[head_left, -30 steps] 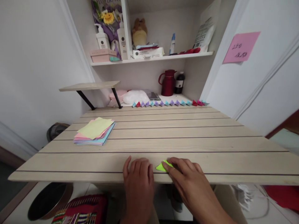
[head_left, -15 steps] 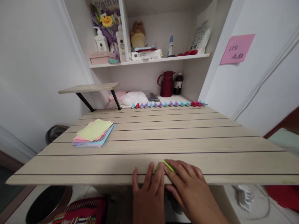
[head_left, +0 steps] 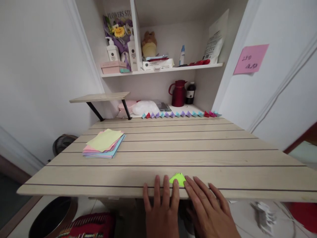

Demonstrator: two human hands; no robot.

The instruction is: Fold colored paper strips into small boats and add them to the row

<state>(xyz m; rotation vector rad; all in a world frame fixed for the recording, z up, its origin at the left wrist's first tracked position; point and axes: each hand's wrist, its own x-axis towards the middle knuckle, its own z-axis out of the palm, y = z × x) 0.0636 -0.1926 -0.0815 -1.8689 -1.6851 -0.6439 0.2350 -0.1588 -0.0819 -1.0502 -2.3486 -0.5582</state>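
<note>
**Both palms flat, green fold peeking out at the table's near edge**

Here's the wooden table [head_left: 188, 145], slats running wide across the view, and both hands have slid back toward its near edge compared with a second ago. The left hand [head_left: 162, 211] lies flat, fingers straight and together, gripping nothing; it has drifted rightward, so it now sits snug beside the right hand [head_left: 209, 211], which is equally flat and open, fingertips pressing on the green folded paper [head_left: 178, 178]. That paper was half covered half a second ago; now a small triangle shows clear between the fingertips of both hands, lying flat on the front slat. Looks like a crease being pressed down, by my reading.

Well apart at the left, the stack of coloured sheets [head_left: 105, 144] hasn't budged. Along the far edge, the row of small folded pieces [head_left: 179, 114] holds its line.

Hard to tell: how much green paper lies under the right fingers. Both wrists are cut off by the frame's bottom.
</note>
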